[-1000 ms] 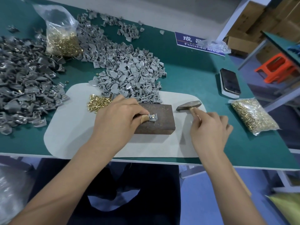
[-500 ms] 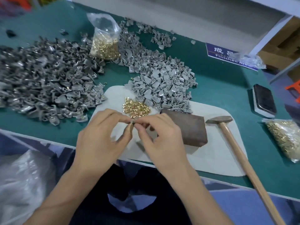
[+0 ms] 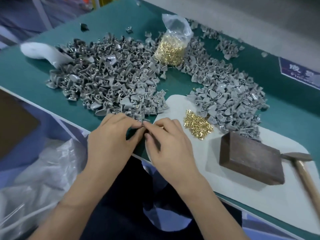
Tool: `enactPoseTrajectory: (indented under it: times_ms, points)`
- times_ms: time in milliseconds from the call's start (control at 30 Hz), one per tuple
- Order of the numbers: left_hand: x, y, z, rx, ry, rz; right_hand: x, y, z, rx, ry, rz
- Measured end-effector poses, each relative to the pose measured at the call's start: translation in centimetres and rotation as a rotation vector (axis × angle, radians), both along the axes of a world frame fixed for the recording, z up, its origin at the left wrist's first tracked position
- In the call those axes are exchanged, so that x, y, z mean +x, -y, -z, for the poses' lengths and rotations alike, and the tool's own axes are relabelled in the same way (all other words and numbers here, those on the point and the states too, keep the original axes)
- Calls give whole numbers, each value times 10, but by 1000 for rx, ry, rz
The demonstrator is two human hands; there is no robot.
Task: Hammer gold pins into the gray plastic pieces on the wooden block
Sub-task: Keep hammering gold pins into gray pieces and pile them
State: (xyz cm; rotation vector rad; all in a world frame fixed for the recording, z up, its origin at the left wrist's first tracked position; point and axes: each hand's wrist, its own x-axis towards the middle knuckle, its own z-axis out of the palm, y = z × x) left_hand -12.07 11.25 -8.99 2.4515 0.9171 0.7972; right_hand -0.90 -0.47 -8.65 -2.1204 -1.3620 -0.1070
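Head view shows the left hand and right hand meeting fingertip to fingertip at the table's near edge, pinching a small gray piece between them. Toward the near right corner, the wooden block sits bare on the white mat, with loose gold pins behind it and the hammer beside it.
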Motion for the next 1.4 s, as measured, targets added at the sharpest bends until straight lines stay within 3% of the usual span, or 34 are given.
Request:
enactPoseTrajectory:
  times_ms: [200,367,467,600,667,833,1000,1400]
  points:
    - [4,-1,3,24,35,-49,4,-5,1,11,-57,5]
    - [6,7,3,97,146,-18,7,9,-6,232,-262,85]
    - [16,18,-2,86,202,97,15,31,-18,283,-153,161]
    - [42,36,-9,-104,192,271,46,73,-33,193,176,385]
    - [54,45,-11,-158,188,301,64,95,-34,167,252,495]
    - [78,53,-7,-220,92,345,77,115,-19,232,271,575]
    - [91,55,-15,-72,-82,376,77,114,-15,273,310,619]
    - [104,69,0,152,-88,308,78,117,-11,305,299,610]
